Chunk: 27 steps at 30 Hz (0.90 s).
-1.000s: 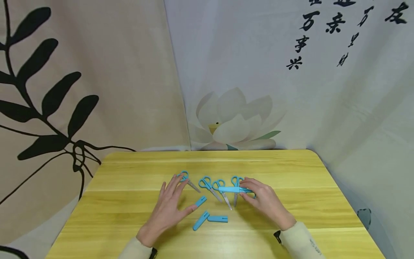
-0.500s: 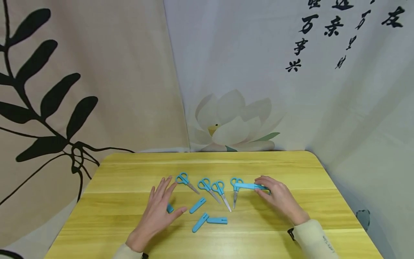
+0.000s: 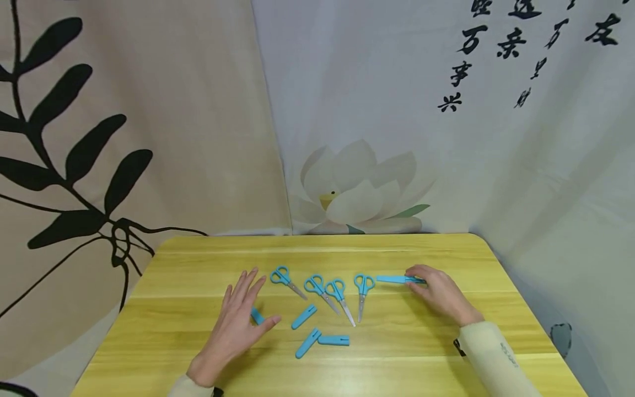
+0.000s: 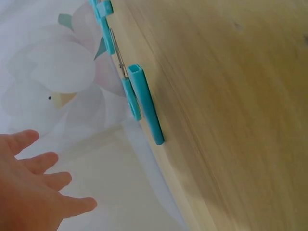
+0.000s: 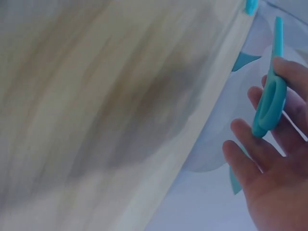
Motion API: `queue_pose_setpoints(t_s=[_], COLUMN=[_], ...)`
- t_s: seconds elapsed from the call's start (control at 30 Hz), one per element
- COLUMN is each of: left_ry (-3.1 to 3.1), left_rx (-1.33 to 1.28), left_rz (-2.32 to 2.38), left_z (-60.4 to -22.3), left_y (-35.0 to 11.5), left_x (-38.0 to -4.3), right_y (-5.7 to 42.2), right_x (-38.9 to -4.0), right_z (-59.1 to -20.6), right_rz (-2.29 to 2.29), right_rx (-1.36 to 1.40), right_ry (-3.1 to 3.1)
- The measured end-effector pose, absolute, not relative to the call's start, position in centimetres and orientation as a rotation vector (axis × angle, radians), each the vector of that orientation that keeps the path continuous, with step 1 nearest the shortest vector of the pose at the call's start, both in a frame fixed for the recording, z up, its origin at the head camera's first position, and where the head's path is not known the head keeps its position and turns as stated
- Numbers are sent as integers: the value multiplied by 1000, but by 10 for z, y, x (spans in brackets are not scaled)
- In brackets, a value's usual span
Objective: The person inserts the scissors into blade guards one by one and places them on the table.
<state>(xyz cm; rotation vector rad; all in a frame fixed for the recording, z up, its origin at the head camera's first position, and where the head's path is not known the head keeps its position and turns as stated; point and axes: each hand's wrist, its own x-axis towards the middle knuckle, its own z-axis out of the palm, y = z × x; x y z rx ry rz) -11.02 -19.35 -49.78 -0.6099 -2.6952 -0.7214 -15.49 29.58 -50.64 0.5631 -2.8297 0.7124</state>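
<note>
Sheathed scissors (image 3: 392, 279) are pinched at the handle end by the right hand (image 3: 440, 289), toward the far right corner of the surface (image 3: 421, 248), seemingly so the covered end is left free. Bare scissors (image 3: 362, 296) and loose covers (image 3: 303, 317) are spread before the left hand (image 3: 229, 331), held palm down, splayed wide, nearer the left edge.

Capped blue plastic scissors (image 3: 397, 279), pinched in right hand (image 3: 439, 289): moved rightward, clear of nearest blue-handled, metal-bladed scissors (image 3: 363, 292) left of grip. Left hand (image 3: 233, 325): withdrew farther from grip.
</note>
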Motion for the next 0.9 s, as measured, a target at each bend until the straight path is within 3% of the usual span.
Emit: queue_pose_setpoints(t_s=[0.9], left_ry=[-2679], left_rx=[-606], left_rz=[-724], left_z=[-500], left_y=[-197], left_x=[-108], right_y=[324], right_x=[-182], right_z=[-526], right_rz=[713], right_rx=[565], right_ry=[-2963])
